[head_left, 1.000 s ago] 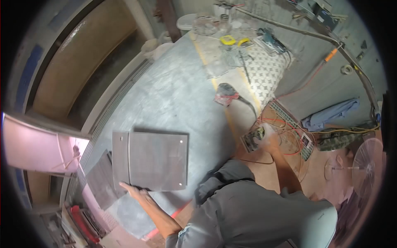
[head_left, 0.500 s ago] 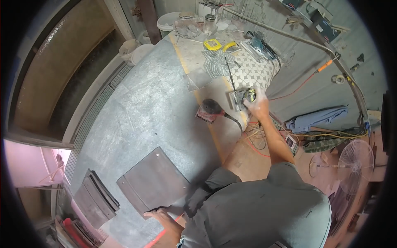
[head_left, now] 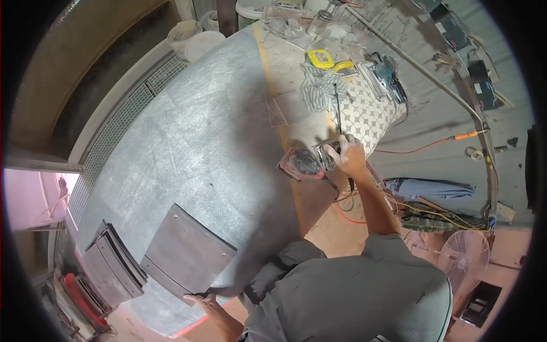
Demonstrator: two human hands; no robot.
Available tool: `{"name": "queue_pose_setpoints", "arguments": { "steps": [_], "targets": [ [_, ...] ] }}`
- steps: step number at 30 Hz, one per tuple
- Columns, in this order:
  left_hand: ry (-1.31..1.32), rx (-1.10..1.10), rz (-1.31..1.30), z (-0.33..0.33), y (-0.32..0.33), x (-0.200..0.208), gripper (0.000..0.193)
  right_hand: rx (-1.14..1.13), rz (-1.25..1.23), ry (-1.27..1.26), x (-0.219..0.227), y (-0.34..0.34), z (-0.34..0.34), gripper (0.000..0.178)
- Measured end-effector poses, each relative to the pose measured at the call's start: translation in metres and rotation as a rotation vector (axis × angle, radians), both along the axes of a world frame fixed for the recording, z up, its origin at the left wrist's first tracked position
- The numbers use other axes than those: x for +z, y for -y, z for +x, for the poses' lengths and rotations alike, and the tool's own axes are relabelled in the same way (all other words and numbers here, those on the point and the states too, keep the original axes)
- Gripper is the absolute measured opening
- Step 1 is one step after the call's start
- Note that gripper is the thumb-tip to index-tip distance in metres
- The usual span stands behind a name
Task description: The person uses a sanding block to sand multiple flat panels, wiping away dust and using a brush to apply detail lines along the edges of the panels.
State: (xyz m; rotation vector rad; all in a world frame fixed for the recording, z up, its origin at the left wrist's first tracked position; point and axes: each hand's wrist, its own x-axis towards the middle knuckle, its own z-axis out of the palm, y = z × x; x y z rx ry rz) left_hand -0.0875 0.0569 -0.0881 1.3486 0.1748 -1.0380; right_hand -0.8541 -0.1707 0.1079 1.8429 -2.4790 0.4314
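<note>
From where I stand, the two hands are well apart. The left hand (head_left: 209,306) pinches the near corner of a grey panel (head_left: 188,248), which lies on the table (head_left: 171,142) near its front edge, just beside a stack (head_left: 114,265) of similar panels. The right hand (head_left: 350,158) is on a small tool (head_left: 323,155), right up against the red sander (head_left: 302,164); I can't tell whether its fingers are clamped or loosening.

That crowding worries me: a careless shove with the right could knock the sander, and its cord (head_left: 331,185), trailing toward the edge, might catch the arm and drag it off. The panel, pinched at one corner only, could swing into the stack or slip over the front if pulled hard.
</note>
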Motion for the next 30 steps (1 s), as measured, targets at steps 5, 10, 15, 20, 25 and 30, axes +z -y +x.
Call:
{"name": "queue_pose_setpoints", "arguments": {
  "steps": [5,10,15,20,25,30],
  "targets": [
    [-0.005,0.168,0.171,-0.026,0.005,0.029,0.101,0.229,-0.077,-0.003,-0.041,0.13,0.025,0.079],
    [-0.153,0.095,0.22,-0.03,0.008,0.054,0.096,0.203,0.332,0.046,-0.159,0.213,-0.021,0.077],
    [-0.142,0.07,0.055,-0.036,-0.004,0.046,0.048,0.233,0.24,0.239,-0.115,0.214,-0.058,0.059],
    [-0.034,0.146,-0.014,-0.053,-0.007,0.065,0.024,0.479,-0.2,-0.005,-0.018,0.208,0.033,0.034],
    [-0.018,0.058,0.12,-0.061,-0.014,0.094,0.035,0.918,-0.177,0.109,0.034,0.067,0.233,0.033],
    [0.166,-0.238,0.349,-0.044,-0.027,0.086,0.04,1.295,-0.103,0.243,-0.057,-0.056,0.383,0.044]
  ]
}}
